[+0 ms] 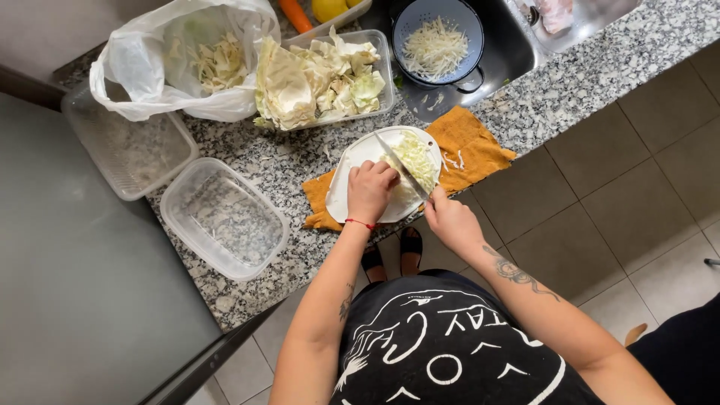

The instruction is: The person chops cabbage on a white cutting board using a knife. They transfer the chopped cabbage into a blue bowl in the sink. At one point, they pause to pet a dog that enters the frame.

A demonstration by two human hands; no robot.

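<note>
Black printed shirt (450, 352), hands (409, 202) apparently slicing cabbage (416, 159), white board (352, 161)

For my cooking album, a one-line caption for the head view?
Left hand steadies cabbage on a white cutting board while the right hand slices it with a knife.

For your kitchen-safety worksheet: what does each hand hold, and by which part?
The right hand holds a steel kitchen knife by its handle. The left hand presses down on pale green cabbage on the white oval cutting board.
</note>
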